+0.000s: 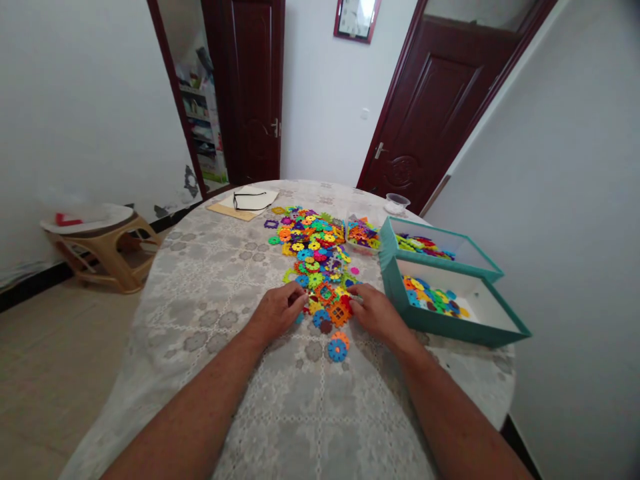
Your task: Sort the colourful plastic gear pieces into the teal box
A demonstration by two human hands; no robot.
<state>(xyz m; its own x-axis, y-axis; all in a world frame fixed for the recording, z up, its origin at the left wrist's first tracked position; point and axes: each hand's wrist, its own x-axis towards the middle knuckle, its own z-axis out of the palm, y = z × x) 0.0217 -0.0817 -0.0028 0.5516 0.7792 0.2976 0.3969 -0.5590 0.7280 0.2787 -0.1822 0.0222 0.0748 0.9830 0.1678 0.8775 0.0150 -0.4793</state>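
Observation:
A heap of colourful plastic snowflake-shaped building pieces spreads down the middle of the table, with flower-shaped discs and square frames among them. My left hand rests at the heap's near left edge, thumb and fingers curled together; what they pinch is too small to tell. Across from it, my right hand is closed at the right edge, fingertips by a red piece; its grip is partly hidden. Between the hands lie an orange square frame and a blue disc. Nearer me is another blue disc, overlapping an orange one.
On the right stand two teal boxes holding sorted pieces. A clear tub of pieces sits beside the heap, and a small clear bowl is behind. Glasses lie on paper at the far left. A stool stands left of the table.

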